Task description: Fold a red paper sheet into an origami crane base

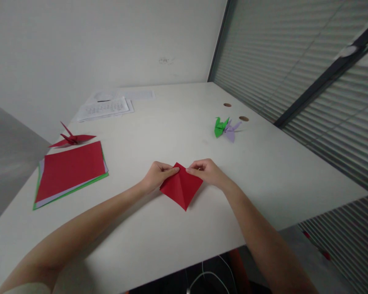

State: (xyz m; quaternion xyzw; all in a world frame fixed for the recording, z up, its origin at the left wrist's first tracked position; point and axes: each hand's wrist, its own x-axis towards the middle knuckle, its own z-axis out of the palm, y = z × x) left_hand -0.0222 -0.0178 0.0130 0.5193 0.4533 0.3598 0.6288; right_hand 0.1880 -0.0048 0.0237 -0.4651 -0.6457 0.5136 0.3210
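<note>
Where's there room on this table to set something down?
The white table is bare beyond the left hand, between the paper stack and green origami crane, and right of the right hand. Crowded: the left side by the red origami crane, and around the held red paper.

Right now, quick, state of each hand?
Left hand: closed, pinching the red paper near its top corner.
Right hand: closed, pinching the red paper's upper right edge.

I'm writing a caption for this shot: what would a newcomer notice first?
Probably the creased red paper held between the left hand and right hand at the table's near middle. Next, the red folded crane just behind a paper stack on the left, and the green and lilac cranes together toward the right.
</note>
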